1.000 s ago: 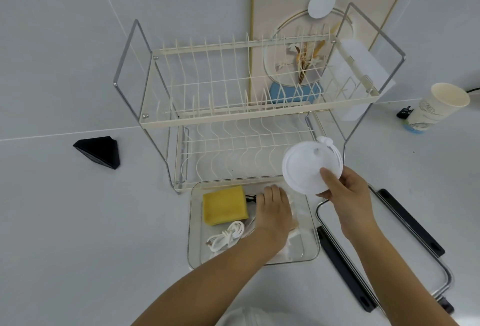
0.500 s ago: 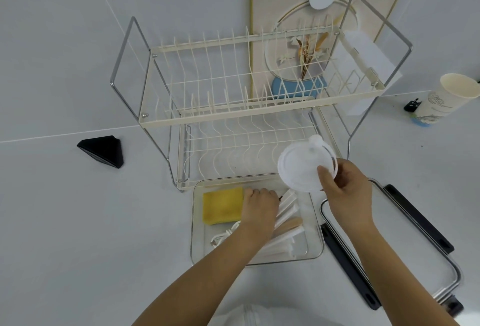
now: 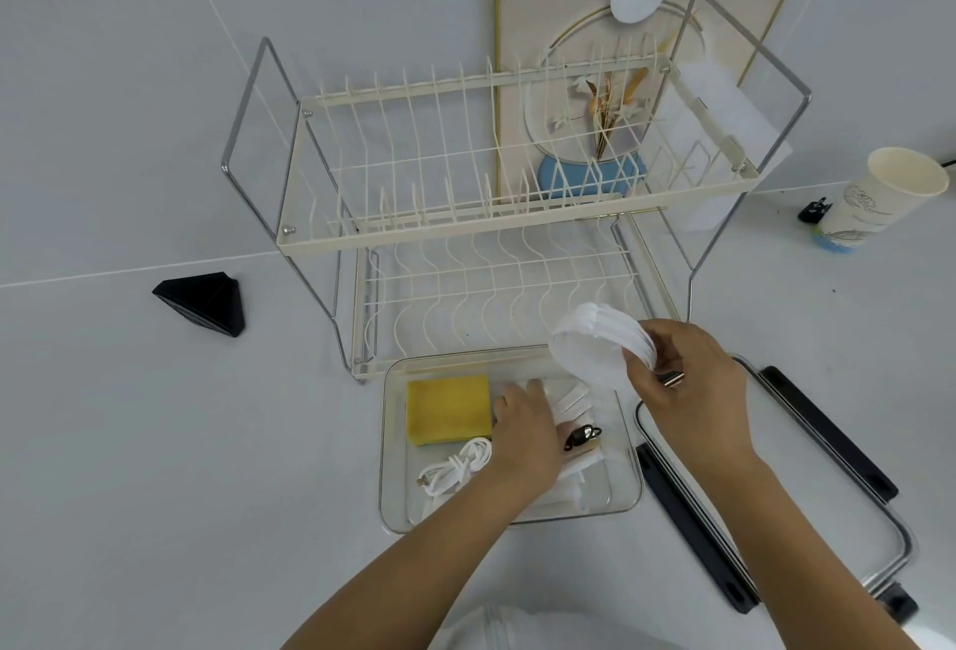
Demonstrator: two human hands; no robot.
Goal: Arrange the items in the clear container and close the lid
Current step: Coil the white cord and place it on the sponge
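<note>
A clear container [image 3: 393, 504] lies on the white counter in front of the dish rack. Inside it are a yellow sponge [image 3: 447, 409] at the back left, a coiled white cable [image 3: 455, 465], white paper-wrapped sticks [image 3: 571, 398] and a small black clip [image 3: 582, 434]. My left hand [image 3: 525, 434] reaches into the container's middle and rests on the white sticks. My right hand [image 3: 683, 380] holds a stack of white round cup lids [image 3: 595, 352], tilted, above the container's back right corner. The container's clear lid [image 3: 853, 504] with black latches lies to the right.
A two-tier cream wire dish rack [image 3: 517, 214] stands behind the container. A paper cup [image 3: 874, 199] stands at the far right. A black triangular object [image 3: 204, 302] lies at the left. A decorated board [image 3: 621, 28] leans on the wall behind the rack.
My right hand has tilted the white lids from flat-on to edge-on and lowered them slightly. My left hand shifted inside the container, uncovering the black clip.
</note>
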